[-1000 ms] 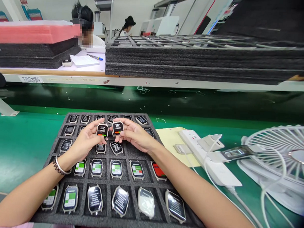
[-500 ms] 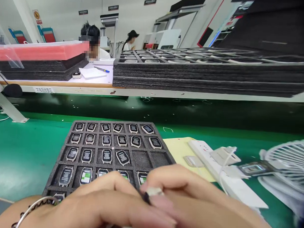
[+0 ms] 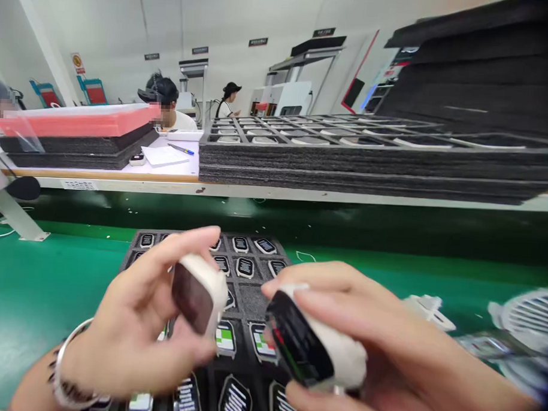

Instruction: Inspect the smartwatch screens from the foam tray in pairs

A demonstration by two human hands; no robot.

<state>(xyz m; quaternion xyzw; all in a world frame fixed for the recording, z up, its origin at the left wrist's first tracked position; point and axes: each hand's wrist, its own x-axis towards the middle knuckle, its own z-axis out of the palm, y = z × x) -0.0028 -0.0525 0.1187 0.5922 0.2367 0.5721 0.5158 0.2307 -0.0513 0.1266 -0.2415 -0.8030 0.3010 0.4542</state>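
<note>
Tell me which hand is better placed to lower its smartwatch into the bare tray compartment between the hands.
Probably the right hand: its fingertips appear beside that bare compartment, while the left hand appears farther away. Each grips a smartwatch; depth is hard to judge.

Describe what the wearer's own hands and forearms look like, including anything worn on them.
Both the left hand and the right hand are ungloved. The left wrist wears a smooth, pale, rounded bangle and a thin, dark, coiled band. No ornament shows on the right, and no sleeve is clearly visible.
</note>
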